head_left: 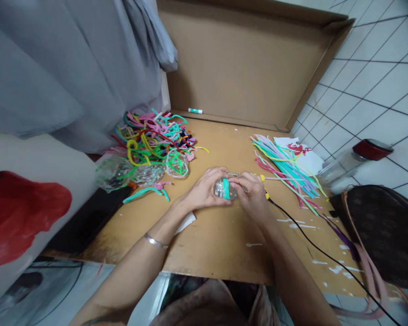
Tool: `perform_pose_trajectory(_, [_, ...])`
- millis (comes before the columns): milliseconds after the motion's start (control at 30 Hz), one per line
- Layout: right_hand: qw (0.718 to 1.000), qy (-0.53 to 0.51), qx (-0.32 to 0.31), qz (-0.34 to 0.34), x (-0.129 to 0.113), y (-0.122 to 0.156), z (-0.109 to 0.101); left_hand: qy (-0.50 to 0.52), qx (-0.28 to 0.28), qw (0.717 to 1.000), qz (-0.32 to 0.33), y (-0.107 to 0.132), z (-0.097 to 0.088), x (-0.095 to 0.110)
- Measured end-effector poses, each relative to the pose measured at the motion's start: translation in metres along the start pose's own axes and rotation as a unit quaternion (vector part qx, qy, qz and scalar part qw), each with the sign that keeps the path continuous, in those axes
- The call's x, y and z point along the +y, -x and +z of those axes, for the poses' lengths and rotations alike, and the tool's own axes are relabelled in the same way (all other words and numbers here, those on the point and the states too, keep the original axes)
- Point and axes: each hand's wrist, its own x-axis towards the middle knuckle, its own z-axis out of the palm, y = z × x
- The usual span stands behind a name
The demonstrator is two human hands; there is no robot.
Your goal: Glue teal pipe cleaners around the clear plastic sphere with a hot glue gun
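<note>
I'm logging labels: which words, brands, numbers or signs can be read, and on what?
Nothing is legible.
Green-and-white tube: any print is too small to read.
Brown bag: patterned marks, too blurred to read.
White paper: a red shape, no readable word.

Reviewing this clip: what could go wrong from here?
The green strip might slip on the smooth, clear piece in the left hand, as the right hand works at it with just the fingertips.

The black cord passes beside the right forearm; a sideways sweep could snag it and tug the yellow-ended tool it appears to lead to, which is mostly hidden behind that hand.
</note>
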Motion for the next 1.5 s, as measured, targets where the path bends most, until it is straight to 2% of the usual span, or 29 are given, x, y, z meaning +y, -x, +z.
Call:
perform_pose_trajectory(400, [1.000, 0.014, -0.012, -0.006, 0.0010, 0.0005, -0.0013, 0.003, 0.000, 1.000, 0.012, -0.0006, 0.0004, -0.0025])
perform_pose_trajectory(567, [0.996, 0.079, -0.003, -0.048, -0.0004, 0.0005, -0.0040, 0.009, 0.005, 1.000, 0.019, -0.0001, 0.0005, -0.0038])
perform_pose_trajectory(700, [0.982, 0.150, -0.001, -0.111, -0.0015, 0.0008, -0.0071, 0.012, 0.009, 1.000, 0.020, -0.0004, 0.0002, -0.0025])
perform_pose_trajectory(800, [0.976, 0.177, -0.007, -0.129, -0.0019, 0.0008, -0.0091, 0.013, 0.010, 1.000, 0.027, -0.0006, 0.0007, -0.0027])
perform_pose_trajectory(1100, [0.991, 0.120, -0.022, -0.052, -0.0078, -0.0025, -0.0045, 0.010, 0.007, 0.999, 0.032, 0.0000, 0.0018, -0.0035])
perform_pose_trajectory(1500, [0.991, 0.124, -0.012, -0.054, -0.0068, -0.0023, -0.0008, 0.010, 0.007, 1.000, 0.018, -0.0002, 0.0013, -0.0038])
